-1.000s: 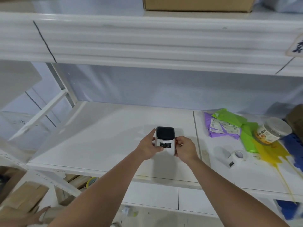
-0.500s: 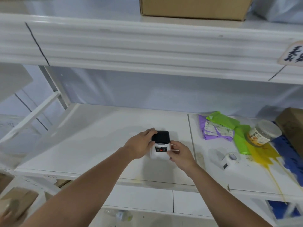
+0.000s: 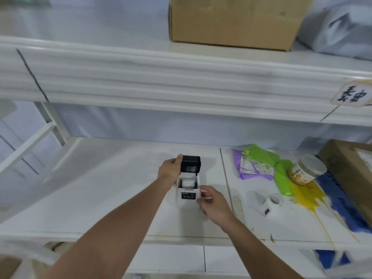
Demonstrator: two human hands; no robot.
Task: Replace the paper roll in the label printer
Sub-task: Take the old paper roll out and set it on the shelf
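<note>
We see the label printer (image 3: 188,195) standing on the white shelf (image 3: 100,188), near its front edge and just left of the seam between two shelf boards. Its long axis runs front to back; the small control panel faces us, the hinge end points toward the back wall. The black lid (image 3: 190,163) is swung up and tilted backward, exposing a white paper roll (image 3: 187,183) lying crosswise in the bay.

Left hand (image 3: 170,168): fingers grasping the lid's left edge. Right hand (image 3: 214,203): fingers curled beside the printer's right front corner, touching or nearly touching the casing; we cannot tell whether it grips anything.

A second white roll (image 3: 270,204) lies on the right shelf board, well apart from the printer. Farther right: a lidded jar (image 3: 307,171), green bag (image 3: 281,174), purple bag (image 3: 255,168). A cardboard box (image 3: 237,21) sits on the shelf above.
</note>
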